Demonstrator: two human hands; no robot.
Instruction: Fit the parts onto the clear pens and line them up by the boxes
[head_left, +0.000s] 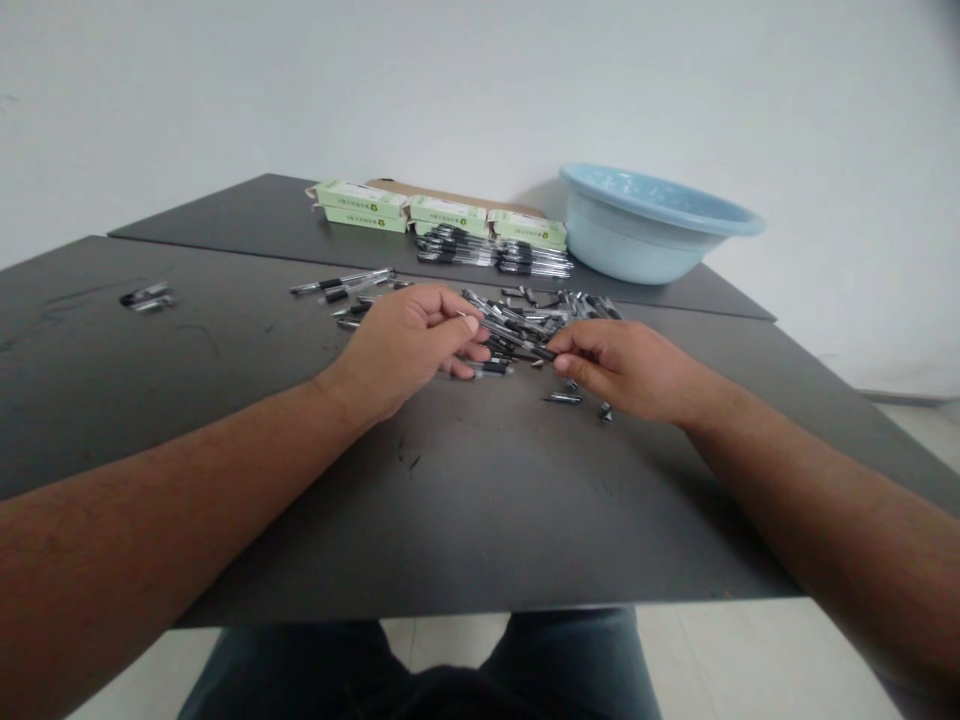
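Observation:
A slim pen (517, 339) with a clear barrel slants between my two hands, above a loose heap of pens and pen parts. My left hand (427, 345) pinches its left end between thumb and forefinger, the other fingers loosely curled. At its dark right end, the thumb and fingers of my right hand (622, 368) are closed on it. The heap of pen parts (589, 304) spreads behind and under both hands, and my fingers hide some of it. A short black piece (562, 398) lies just in front of my right hand.
Green and white boxes (364, 205) stand stacked at the back, with bundled pens (457, 247) in front. A light blue basin (637, 235) sits at the back right. More pens (341, 283) lie left of the heap, and a small clear-and-black bundle (148, 297) farther left.

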